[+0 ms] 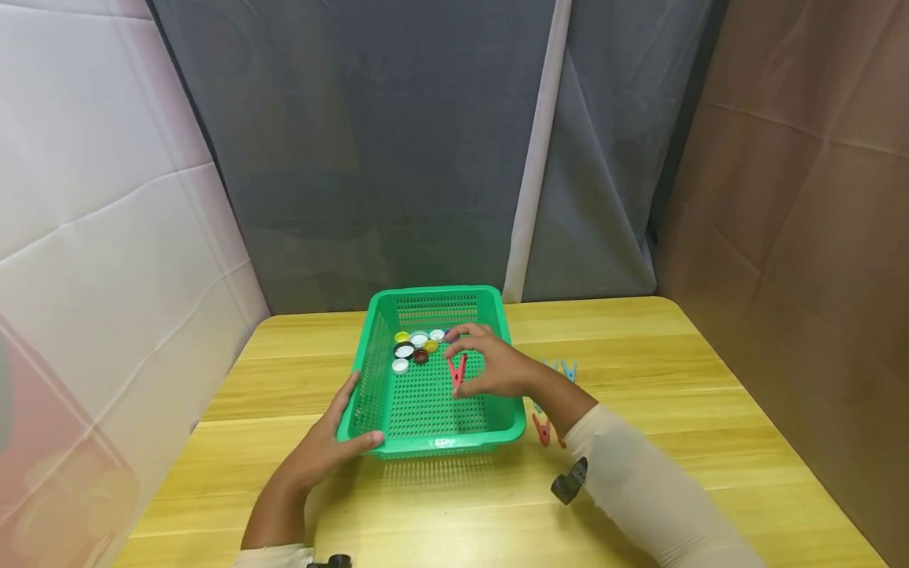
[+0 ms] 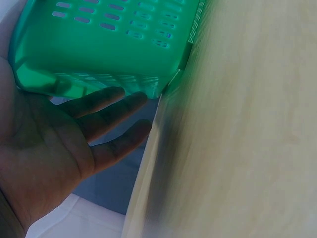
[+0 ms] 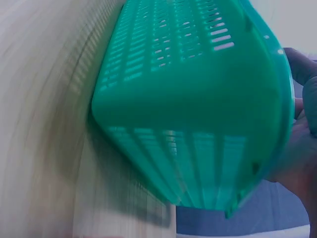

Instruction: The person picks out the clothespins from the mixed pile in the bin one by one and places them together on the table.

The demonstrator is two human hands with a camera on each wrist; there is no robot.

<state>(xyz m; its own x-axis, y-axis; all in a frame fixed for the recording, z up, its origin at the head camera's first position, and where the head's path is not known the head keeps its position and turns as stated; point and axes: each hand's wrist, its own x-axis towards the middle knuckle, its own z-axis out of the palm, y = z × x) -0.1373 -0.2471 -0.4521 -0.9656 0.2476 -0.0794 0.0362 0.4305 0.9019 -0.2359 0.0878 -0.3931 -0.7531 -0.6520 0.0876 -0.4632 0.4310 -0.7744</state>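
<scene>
A green plastic basket (image 1: pixel 446 443) sits on the wooden table, with several bottle caps (image 1: pixel 420 356) in white, yellow, brown and black toward its far left. My left hand (image 1: pixel 321 454) grips the near left corner, thumb over the rim and index finger along the side; in the left wrist view the other fingers extend beneath the rim. Over the basket's right half, my right hand (image 1: pixel 497 367) pinches a red clothespin (image 1: pixel 458 374), its two prongs pointing away. A purple cap (image 1: pixel 451 336) is partly covered by those fingers. In the right wrist view the basket wall (image 3: pixel 188 94) hides most of this hand.
Right of the basket, blue clothespins (image 1: pixel 569 371) and a red clothespin (image 1: pixel 542 431) lie on the table (image 1: pixel 639 379), partly behind my right forearm. Grey cloth (image 1: pixel 398 158) hangs behind the table, with cloth walls on both sides.
</scene>
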